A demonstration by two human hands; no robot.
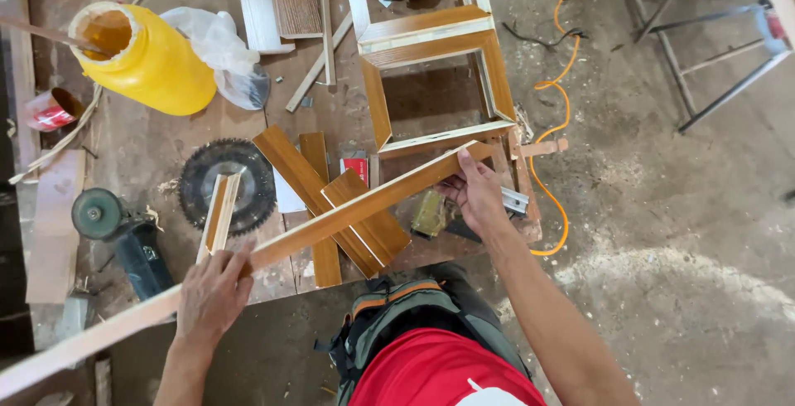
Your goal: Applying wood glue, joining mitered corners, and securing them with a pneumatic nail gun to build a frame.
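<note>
Both hands grip one long wooden moulding strip, which runs on a slant across the workbench. The left hand closes round its lower stretch, fingers wrapped over the top edge; the right hand pinches the upper end near the mitred tip.

Under the strip, between the hands, lie several short brown offcuts stacked crosswise. Just above the left hand a short pale moulding piece rests on a circular saw blade, and to the left of that hand sits an angle grinder. Just beyond the right hand stands a partly built wooden frame, its lower rail near the strip's tip. Farther past the left hand are a yellow plastic container and a crumpled plastic bag. An orange cable trails on the floor, right of the right hand.
</note>
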